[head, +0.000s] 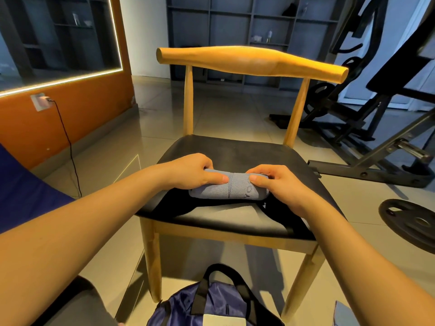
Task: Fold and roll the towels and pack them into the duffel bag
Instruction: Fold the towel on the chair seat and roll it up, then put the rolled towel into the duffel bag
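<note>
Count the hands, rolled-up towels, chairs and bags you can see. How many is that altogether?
Hands: 2, the left hand and the right hand
Rolled towels: 1, the rolled towel
Chairs: 1, the chair
Bags: 1, the duffel bag
Total: 5

L grip (188, 171), R grip (280, 182): both curled.

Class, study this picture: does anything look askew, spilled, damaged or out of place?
Nothing is spilled or damaged. The towel lies as a tidy roll on the chair seat, left hand and right hand gripping its ends. Only the weight plate lying on the floor looks stray.
</note>
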`<action>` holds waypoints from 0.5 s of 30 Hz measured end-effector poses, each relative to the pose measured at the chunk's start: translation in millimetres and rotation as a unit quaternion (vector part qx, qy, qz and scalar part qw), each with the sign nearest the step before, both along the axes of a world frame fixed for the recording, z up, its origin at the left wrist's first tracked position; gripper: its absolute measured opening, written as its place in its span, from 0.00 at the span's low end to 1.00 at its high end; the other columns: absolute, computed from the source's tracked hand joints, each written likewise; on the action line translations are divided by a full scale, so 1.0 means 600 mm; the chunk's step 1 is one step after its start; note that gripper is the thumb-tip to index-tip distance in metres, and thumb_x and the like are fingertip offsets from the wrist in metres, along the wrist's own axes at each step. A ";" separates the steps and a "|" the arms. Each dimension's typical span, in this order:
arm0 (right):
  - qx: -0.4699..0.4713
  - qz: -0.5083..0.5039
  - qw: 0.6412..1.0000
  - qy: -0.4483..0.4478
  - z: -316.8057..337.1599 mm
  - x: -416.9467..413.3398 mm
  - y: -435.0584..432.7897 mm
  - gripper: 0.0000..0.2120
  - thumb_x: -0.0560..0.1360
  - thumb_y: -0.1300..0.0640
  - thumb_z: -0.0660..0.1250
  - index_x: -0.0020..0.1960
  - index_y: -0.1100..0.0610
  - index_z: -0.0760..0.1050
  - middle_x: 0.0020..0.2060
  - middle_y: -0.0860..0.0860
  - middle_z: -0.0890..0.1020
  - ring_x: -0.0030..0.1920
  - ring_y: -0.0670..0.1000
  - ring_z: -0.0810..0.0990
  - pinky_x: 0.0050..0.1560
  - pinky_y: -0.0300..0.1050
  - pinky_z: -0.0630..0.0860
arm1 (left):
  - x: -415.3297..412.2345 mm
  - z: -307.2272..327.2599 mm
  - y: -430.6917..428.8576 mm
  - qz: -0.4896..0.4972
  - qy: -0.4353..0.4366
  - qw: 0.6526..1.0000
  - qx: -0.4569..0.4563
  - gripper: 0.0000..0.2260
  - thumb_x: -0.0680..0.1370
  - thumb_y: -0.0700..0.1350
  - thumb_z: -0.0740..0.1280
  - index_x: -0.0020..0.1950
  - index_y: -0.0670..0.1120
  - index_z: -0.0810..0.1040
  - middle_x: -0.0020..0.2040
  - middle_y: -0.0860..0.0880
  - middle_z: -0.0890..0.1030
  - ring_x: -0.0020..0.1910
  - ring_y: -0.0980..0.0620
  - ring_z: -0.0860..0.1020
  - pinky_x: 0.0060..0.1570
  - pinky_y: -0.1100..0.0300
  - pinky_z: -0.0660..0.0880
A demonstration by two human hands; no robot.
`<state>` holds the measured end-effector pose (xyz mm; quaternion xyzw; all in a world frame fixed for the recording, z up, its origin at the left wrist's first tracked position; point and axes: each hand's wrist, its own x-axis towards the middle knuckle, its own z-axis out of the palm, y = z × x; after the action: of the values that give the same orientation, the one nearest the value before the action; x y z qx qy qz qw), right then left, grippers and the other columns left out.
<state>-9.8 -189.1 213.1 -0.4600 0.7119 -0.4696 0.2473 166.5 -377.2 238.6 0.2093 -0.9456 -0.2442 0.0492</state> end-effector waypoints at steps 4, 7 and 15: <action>-0.008 0.010 1.000 -0.021 0.008 0.011 0.019 0.07 0.80 0.57 0.69 0.55 0.53 0.84 0.50 0.51 0.87 0.55 0.52 0.84 0.58 0.48 0.80 | 0.016 0.008 0.011 -0.021 0.044 0.999 0.004 0.22 0.76 0.64 0.68 0.44 0.45 0.82 0.42 0.42 0.81 0.41 0.47 0.79 0.40 0.57 0.73; 0.016 0.044 0.998 -0.032 0.033 0.018 0.040 0.07 0.78 0.58 0.71 0.55 0.56 0.84 0.50 0.52 0.87 0.54 0.51 0.85 0.55 0.44 0.80 | 0.039 0.025 0.020 -0.059 0.070 0.996 0.012 0.16 0.76 0.62 0.71 0.44 0.48 0.83 0.40 0.49 0.82 0.41 0.51 0.80 0.40 0.60 0.76; 0.080 0.160 0.969 -0.168 0.049 0.088 0.072 0.30 0.76 0.42 0.71 0.70 0.61 0.74 0.63 0.63 0.80 0.62 0.61 0.81 0.67 0.59 0.76 | 0.071 0.066 0.087 -0.211 0.058 0.972 0.089 0.12 0.75 0.56 0.75 0.49 0.47 0.84 0.44 0.49 0.84 0.46 0.50 0.83 0.47 0.51 0.81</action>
<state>43.0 -146.0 242.3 -0.4611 0.6127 -0.4360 0.4710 209.3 -325.3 278.5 -0.0060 -0.9386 -0.3435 0.0323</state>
